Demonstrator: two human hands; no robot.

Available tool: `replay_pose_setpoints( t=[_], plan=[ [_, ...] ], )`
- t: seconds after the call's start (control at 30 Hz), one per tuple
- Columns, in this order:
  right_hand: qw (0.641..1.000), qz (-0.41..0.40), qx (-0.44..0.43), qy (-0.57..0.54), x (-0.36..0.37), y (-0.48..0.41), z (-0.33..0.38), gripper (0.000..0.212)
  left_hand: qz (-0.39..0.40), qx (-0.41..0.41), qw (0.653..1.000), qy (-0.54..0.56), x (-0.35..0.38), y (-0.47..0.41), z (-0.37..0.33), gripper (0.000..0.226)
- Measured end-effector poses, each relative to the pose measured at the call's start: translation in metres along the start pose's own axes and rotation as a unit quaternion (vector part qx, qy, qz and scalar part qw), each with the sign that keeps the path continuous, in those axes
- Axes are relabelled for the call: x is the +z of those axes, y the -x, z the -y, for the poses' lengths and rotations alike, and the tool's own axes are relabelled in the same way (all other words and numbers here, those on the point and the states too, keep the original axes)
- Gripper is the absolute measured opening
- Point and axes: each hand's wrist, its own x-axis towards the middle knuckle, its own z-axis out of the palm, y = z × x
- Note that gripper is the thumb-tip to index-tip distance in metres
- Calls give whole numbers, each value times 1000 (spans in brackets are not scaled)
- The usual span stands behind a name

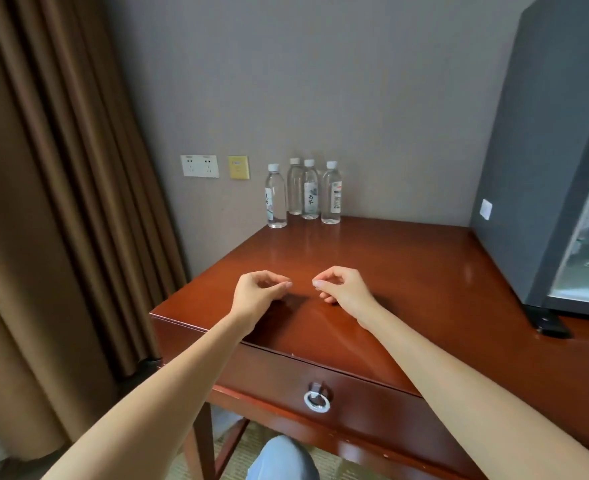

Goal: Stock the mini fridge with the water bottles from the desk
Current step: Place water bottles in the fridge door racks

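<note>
Water bottles (302,192), frame centre, at wall: third from left has white label with two vertical dark Chinese characters, too blurred to read. Rightmost bottle's label shows fine print, illegible. Nothing else readable.

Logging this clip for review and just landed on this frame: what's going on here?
A person stands at a wooden desk, both hands over its front edge and holding nothing: left hand and right hand, fingers loosely curled. Four water bottles stand untouched at the back by the wall. The mini fridge sits on the desk's right side, door apparently shut. Stocking hasn't started.
</note>
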Motion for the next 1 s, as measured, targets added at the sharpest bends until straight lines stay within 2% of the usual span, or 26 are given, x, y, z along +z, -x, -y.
replay_pose_setpoints(
  t=[0.3, 0.43, 0.53, 0.67, 0.83, 1.0],
  plan=[
    [1000, -27, -1, -3, 24, -54, -4, 5, -82, 11, 996, 14, -6, -58, 16, 5],
    [998, -59, -34, -9, 37, -80, -3, 9, -116, 19, 993, -8, -5, -84, 23, 7],
    [986, -148, -76, -24, 50, -104, -3, 14, -163, 37, 985, -34, -3, -107, 28, 28],
    [967, -223, -120, -26, 68, -144, -7, 6, -224, 45, 973, -37, 1, -144, 37, 70],
    [963, -230, -138, 7, 85, -199, -18, 46, -227, 61, 972, -24, 6, -195, 50, 100],
    [965, -206, -145, 73, 97, -255, -29, 79, -168, 63, 983, 32, 13, -244, 63, 102]
  ],
)
